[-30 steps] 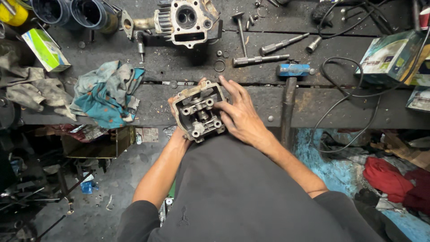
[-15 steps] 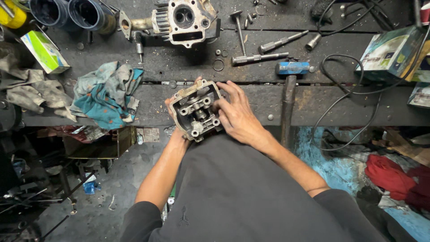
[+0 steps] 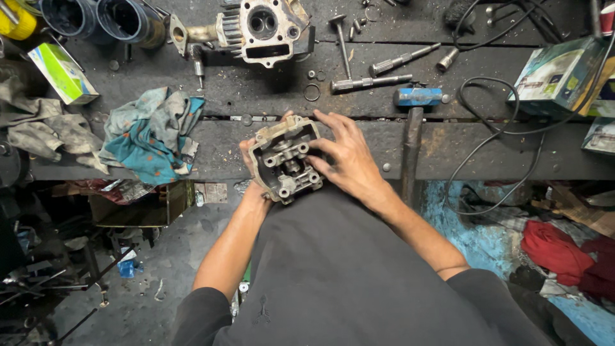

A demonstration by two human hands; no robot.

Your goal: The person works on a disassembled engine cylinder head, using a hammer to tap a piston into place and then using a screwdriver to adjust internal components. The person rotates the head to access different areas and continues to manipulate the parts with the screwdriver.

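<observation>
A grey metal engine cylinder head (image 3: 285, 160) rests at the front edge of the dark wooden workbench (image 3: 448, 144), tilted toward me. My left hand (image 3: 251, 168) cups it from underneath and behind on its left side, mostly hidden by the part. My right hand (image 3: 346, 157) lies over its right side, with fingertips reaching into the open top among the valve gear. A second, finned cylinder head (image 3: 261, 25) sits at the far side of the bench.
A blue-headed hammer (image 3: 413, 128) lies right of my hands. Valves, shafts and a ring (image 3: 371, 74) sit behind them. Rags (image 3: 154, 131) lie left, boxes (image 3: 560, 74) and a black cable right, dark cylinders (image 3: 102, 19) far left. Red cloth lies on the floor.
The cylinder head has been tipped and shifted slightly in my hands. My right fingers have moved further onto its open top. The view has drifted a little.
</observation>
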